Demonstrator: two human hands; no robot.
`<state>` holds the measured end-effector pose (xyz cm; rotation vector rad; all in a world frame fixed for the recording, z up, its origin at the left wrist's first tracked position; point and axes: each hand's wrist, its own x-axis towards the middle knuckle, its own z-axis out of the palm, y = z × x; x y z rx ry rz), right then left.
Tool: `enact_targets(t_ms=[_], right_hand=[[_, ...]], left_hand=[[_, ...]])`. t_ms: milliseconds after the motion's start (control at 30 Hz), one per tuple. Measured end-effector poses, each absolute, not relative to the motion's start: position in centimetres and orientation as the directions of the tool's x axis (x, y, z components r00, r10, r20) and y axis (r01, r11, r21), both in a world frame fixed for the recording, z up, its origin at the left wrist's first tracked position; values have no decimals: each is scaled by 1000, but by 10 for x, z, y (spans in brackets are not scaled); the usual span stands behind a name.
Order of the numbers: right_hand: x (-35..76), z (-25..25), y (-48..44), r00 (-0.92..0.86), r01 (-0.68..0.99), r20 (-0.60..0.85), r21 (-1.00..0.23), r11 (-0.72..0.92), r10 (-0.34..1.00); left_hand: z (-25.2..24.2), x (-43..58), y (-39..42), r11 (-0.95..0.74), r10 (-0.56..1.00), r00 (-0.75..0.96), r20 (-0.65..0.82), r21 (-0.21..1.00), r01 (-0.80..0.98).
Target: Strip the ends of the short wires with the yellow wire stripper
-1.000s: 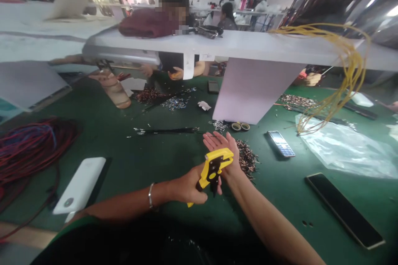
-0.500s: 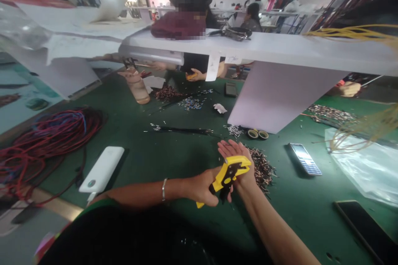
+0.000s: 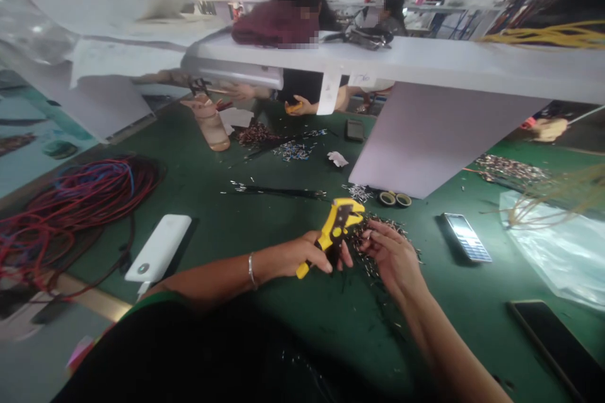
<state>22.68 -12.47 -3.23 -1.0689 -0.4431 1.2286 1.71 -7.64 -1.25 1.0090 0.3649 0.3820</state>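
My left hand (image 3: 305, 255) is wrapped round the handles of a yellow and black wire stripper (image 3: 334, 233), its jaws pointing up and to the right. To the right of the tool, my right hand (image 3: 396, 259) hovers over a pile of small copper-coloured and dark pieces (image 3: 367, 264), thumb and fingers drawn together. Whatever sits between those fingertips is too small to name. Beyond both hands lies a bundle of black wires (image 3: 278, 191) with bright tips. A small heap of silvery pieces (image 3: 359, 192) is beside two rolls of tape (image 3: 395, 199).
Coiled red and blue cable (image 3: 94, 201) and a white power bank (image 3: 158, 249) lie at left. On the right are a keypad phone (image 3: 466, 237), a dark smartphone (image 3: 558, 346) and a plastic bag (image 3: 562, 258). A white divider panel (image 3: 425, 138) stands ahead; a co-worker's hand (image 3: 302, 106) shows beyond.
My right hand has moved from behind the wire stripper to the right, over the pile, and its spread fingers have closed together. The stripper has shifted slightly up and left.
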Motion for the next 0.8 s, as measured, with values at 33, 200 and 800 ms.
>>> enact_targets(t_ms=[33, 200, 800], right_hand=[[229, -33, -128, 320, -533, -276, -843, -69, 906], [229, -35, -138, 288, -542, -341, -828, -141, 895], [220, -41, -143, 233, -533, -322, -831, -156, 918]], left_hand=[[-14, 17, -73, 516, 468, 877, -113, 840, -167], [-21, 13, -50, 645, 444, 889, -115, 729, -228], [-16, 5, -30, 740, 453, 888, -81, 589, -325]])
